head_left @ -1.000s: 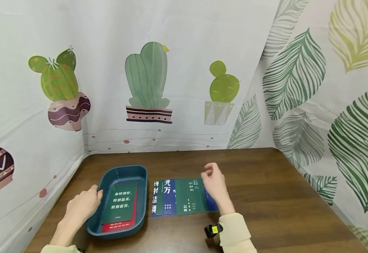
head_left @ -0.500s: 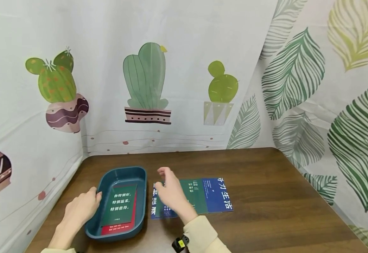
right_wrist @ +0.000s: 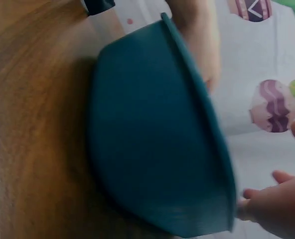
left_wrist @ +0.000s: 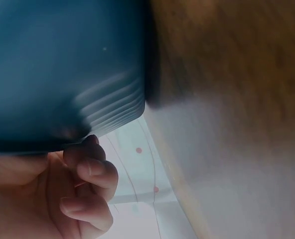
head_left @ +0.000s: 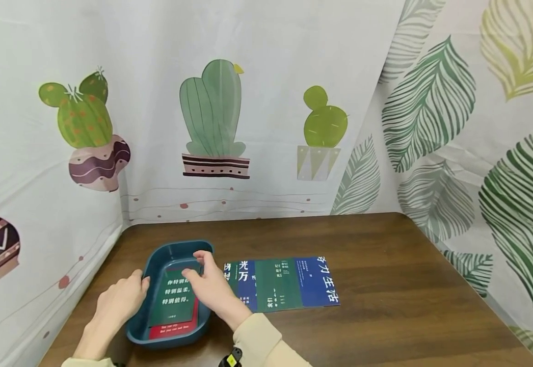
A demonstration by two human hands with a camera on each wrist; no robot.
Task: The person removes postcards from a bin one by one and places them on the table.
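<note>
A blue plastic tray [head_left: 170, 342] stands at the left of the table. In it lies a green card [head_left: 172, 308] with white writing, on top of a red card [head_left: 170, 331]. My left hand [head_left: 122, 298] grips the tray's left rim; in the left wrist view its fingers [left_wrist: 95, 169] curl against the outer wall. Over the tray's right rim hovers my right hand [head_left: 216, 288], thumb and fingers spread with nothing between them. It covers part of the green card's upper right corner. Right of the tray, green cards [head_left: 277, 290] and blue cards [head_left: 317, 285] overlap in a row.
The brown wooden table [head_left: 385, 285] extends to the right of the cards. Behind it hangs a white cloth [head_left: 271, 76] printed with cacti, and a leaf-patterned cloth [head_left: 436, 142] is at the right side.
My right hand has swept left from above the card row to the tray's right rim, uncovering the blue card at the right end. The left hand has stayed on the tray.
</note>
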